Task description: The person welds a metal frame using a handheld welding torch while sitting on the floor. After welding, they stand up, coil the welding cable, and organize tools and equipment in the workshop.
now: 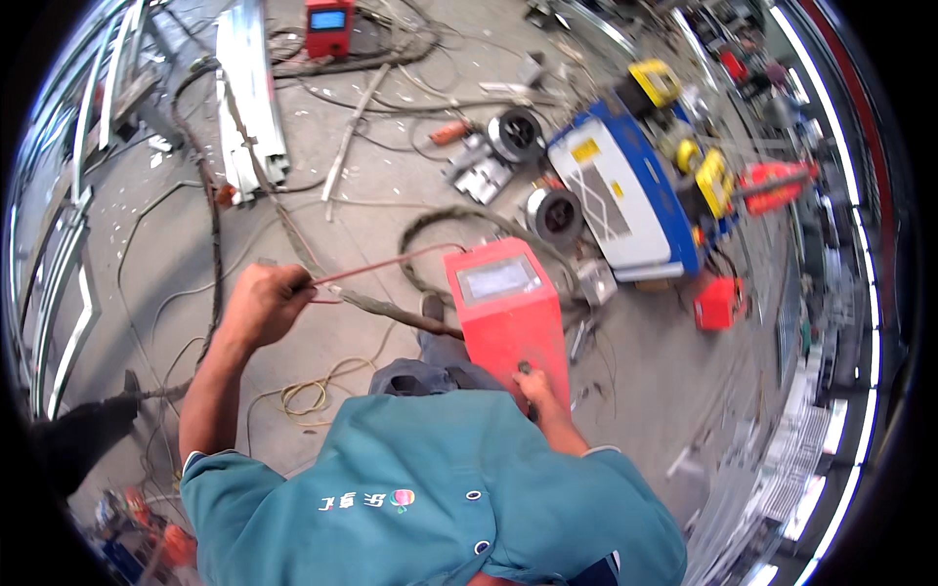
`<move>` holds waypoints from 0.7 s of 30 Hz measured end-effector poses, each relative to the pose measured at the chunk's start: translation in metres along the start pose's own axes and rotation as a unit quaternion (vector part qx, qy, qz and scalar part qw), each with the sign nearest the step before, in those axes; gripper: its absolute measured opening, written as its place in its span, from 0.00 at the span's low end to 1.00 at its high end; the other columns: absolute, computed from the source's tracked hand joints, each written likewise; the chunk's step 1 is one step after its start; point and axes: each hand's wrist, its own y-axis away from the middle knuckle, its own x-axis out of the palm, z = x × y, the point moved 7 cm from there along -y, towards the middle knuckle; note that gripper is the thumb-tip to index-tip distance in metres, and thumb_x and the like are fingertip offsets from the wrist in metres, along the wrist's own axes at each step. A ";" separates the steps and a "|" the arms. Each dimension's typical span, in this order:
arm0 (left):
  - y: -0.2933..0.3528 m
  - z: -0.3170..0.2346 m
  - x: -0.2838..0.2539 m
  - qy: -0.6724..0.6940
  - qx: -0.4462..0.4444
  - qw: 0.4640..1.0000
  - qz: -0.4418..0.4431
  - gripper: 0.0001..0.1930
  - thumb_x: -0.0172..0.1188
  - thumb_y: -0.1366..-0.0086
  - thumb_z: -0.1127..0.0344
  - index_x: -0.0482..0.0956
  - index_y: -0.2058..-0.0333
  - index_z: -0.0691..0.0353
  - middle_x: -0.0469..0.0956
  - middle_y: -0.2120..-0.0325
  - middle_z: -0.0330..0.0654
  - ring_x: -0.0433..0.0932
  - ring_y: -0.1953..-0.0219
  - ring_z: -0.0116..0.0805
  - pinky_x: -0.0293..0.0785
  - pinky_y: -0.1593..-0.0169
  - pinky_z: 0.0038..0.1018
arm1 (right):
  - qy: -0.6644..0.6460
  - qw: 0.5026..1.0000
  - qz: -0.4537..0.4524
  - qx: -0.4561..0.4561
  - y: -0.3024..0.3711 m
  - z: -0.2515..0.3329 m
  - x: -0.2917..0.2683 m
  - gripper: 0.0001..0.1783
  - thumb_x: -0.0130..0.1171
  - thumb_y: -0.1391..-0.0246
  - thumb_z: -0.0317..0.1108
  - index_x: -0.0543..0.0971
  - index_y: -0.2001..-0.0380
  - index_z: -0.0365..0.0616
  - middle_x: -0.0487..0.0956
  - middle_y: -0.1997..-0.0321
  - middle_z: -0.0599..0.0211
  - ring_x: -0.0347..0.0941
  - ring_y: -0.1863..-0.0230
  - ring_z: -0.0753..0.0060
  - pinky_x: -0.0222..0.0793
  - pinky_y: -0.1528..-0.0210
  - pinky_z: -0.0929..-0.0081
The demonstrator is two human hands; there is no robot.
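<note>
In front of my body stands a red box-shaped machine with a grey screen on its upper face. My right hand is closed round a dark handle on this machine. Out to the left, my left hand is raised in a fist round a thin red hose, which stretches across to the machine's top. A thicker sheathed cable runs from near that fist toward the machine's left side. The fingers hide how the hose lies inside my left hand.
A blue and white machine with yellow parts stands at the right, beside two wire spools. Long metal profiles lie at the far left. Cables cross the floor, including a yellow coil. Another person's dark-clothed leg is at the left.
</note>
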 end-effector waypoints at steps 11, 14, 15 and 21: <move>-0.116 0.160 -0.073 0.045 -0.108 0.993 -0.024 0.08 0.67 0.43 0.63 0.83 0.70 0.61 0.81 0.77 0.51 0.81 0.71 0.54 0.77 0.66 0.44 | 0.093 0.993 0.067 -0.006 -0.090 0.263 -0.064 0.25 0.63 0.50 0.43 0.81 0.57 0.31 0.82 0.55 0.45 0.79 0.51 0.55 0.73 0.49 0.59; -0.159 0.194 -0.103 0.067 -0.087 0.994 0.001 0.09 0.66 0.41 0.61 0.83 0.68 0.61 0.81 0.77 0.51 0.81 0.71 0.54 0.78 0.65 0.44 | 0.076 0.990 0.117 0.031 -0.070 0.371 -0.087 0.27 0.59 0.45 0.41 0.76 0.45 0.37 0.78 0.45 0.45 0.73 0.41 0.52 0.69 0.39 0.62; -0.168 0.203 -0.110 0.047 -0.084 0.995 0.025 0.10 0.65 0.40 0.59 0.83 0.67 0.61 0.81 0.77 0.51 0.81 0.71 0.55 0.78 0.64 0.45 | 0.076 0.992 0.102 0.019 -0.086 0.387 -0.092 0.26 0.60 0.47 0.41 0.78 0.49 0.36 0.80 0.50 0.46 0.75 0.46 0.52 0.70 0.44 0.61; -0.221 0.251 -0.185 0.096 -0.102 0.989 -0.040 0.10 0.64 0.38 0.60 0.83 0.67 0.61 0.80 0.78 0.51 0.81 0.71 0.55 0.77 0.66 0.44 | 0.030 0.998 0.048 -0.032 -0.153 0.480 -0.105 0.18 0.64 0.53 0.41 0.84 0.73 0.32 0.83 0.75 0.54 0.81 0.72 0.62 0.74 0.67 0.61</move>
